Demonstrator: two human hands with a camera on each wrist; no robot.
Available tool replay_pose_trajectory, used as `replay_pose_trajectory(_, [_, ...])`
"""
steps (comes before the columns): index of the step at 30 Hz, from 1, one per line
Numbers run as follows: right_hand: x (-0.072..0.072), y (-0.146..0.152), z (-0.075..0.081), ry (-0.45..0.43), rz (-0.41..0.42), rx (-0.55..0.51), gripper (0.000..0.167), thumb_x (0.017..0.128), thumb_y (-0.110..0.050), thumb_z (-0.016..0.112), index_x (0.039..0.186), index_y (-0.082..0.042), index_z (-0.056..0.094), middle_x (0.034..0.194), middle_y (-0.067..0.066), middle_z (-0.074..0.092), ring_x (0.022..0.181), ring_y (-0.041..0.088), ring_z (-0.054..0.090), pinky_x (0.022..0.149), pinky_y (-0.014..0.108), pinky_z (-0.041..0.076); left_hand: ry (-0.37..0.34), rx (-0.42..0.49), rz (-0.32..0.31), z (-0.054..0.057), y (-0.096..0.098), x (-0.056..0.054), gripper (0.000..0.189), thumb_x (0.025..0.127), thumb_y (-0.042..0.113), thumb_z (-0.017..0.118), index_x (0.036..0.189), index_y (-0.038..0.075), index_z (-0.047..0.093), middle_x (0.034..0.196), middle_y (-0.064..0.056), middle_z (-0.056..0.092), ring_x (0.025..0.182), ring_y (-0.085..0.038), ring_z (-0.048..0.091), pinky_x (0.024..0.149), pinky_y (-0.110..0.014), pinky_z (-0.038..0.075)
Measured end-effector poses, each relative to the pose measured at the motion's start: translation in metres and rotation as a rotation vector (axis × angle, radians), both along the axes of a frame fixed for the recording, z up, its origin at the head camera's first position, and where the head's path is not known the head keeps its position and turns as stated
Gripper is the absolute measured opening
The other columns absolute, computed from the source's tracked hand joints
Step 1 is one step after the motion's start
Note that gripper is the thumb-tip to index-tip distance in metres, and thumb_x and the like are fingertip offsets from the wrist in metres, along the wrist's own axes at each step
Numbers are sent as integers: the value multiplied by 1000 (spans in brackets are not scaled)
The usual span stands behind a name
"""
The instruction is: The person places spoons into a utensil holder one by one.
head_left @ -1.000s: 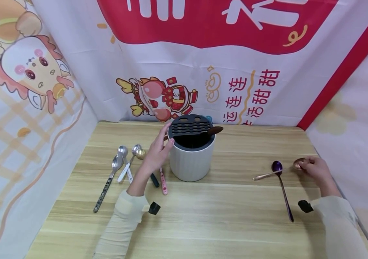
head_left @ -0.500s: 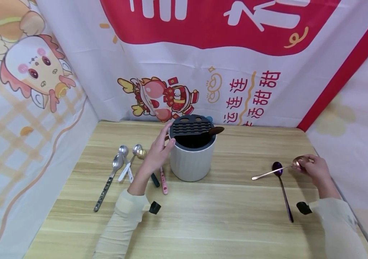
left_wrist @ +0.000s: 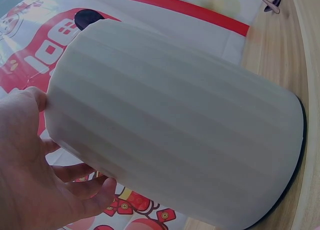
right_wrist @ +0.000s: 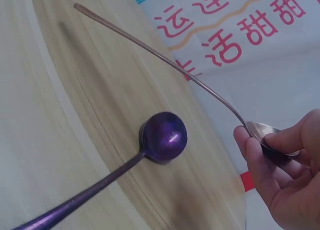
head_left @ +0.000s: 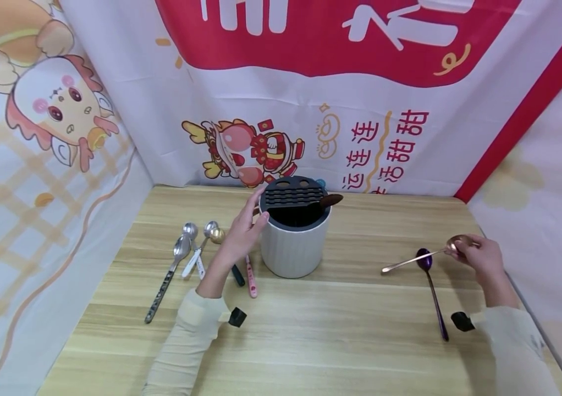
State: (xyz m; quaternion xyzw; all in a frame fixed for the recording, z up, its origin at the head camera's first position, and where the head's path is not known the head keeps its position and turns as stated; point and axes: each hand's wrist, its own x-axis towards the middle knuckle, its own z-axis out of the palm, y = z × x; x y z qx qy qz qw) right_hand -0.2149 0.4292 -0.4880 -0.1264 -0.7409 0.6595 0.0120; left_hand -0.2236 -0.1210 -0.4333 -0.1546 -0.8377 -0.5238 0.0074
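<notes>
My left hand (head_left: 241, 234) grips the upper left side of a white ribbed utensil holder (head_left: 292, 253), thumb at the rim. The holder stands upright, with a dark slotted insert (head_left: 293, 192) in its top. A brown utensil end (head_left: 331, 200) sticks out over its right rim. On the right, my right hand (head_left: 484, 257) pinches a copper-coloured spoon (right_wrist: 172, 64) by its bowl, handle pointing left. That spoon hangs above the table, its shadow showing apart from it in the right wrist view. Under its handle lies a purple spoon (head_left: 433, 294), bowl facing down (right_wrist: 164, 136).
Several spoons lie left of the holder, among them one with a black patterned handle (head_left: 159, 296), one with a white handle (head_left: 192, 263) and one with a pink handle (head_left: 252, 280). Printed cloth walls (head_left: 390, 93) border the wooden table (head_left: 330, 335) at the back and sides.
My right hand has lifted the copper-coloured spoon off the table and moved it slightly left. The left hand keeps its hold on the utensil holder.
</notes>
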Motion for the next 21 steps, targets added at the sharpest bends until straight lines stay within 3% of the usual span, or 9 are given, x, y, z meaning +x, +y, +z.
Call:
replay_pose_trajectory(3, [2, -3, 3, 27, 9, -30, 40, 97, 4, 52, 131, 21, 42, 74, -13, 70, 64, 2, 70, 65, 15, 58, -5, -4, 2, 1, 0, 0, 59, 103, 48, 41, 155, 48, 13, 168, 0, 18, 148, -37, 32, 109, -61, 42])
replay_pose_trajectory(6, [4, -5, 5, 52, 17, -112, 19, 97, 5, 52, 111, -2, 63, 75, -9, 72, 65, 4, 72, 66, 16, 59, -8, -6, -2, 2, 1, 1, 59, 103, 48, 41, 156, 47, 13, 168, -1, 18, 148, -38, 32, 109, -61, 42])
replay_pose_trajectory(8, [5, -7, 7, 57, 22, -148, 27, 97, 6, 52, 94, -18, 65, 76, -8, 73, 66, 6, 73, 66, 16, 59, -7, -5, -5, 2, 0, 1, 59, 104, 48, 41, 156, 47, 13, 168, -1, 17, 148, -38, 32, 108, -62, 42])
replay_pose_trajectory(10, [6, -9, 8, 63, 26, -151, 33, 97, 6, 52, 89, -23, 66, 76, -7, 73, 66, 6, 73, 66, 17, 59, -7, -5, -7, 3, 0, 1, 59, 104, 47, 41, 156, 46, 13, 168, -1, 17, 148, -39, 32, 108, -63, 42])
replay_pose_trajectory(21, [10, -20, 15, 144, 23, -162, 34, 96, 5, 54, 88, -22, 72, 77, -8, 74, 66, 4, 72, 65, 16, 59, 1, -15, -12, 7, 0, 3, 60, 104, 44, 43, 157, 44, 14, 166, -5, 23, 145, -40, 35, 106, -62, 44])
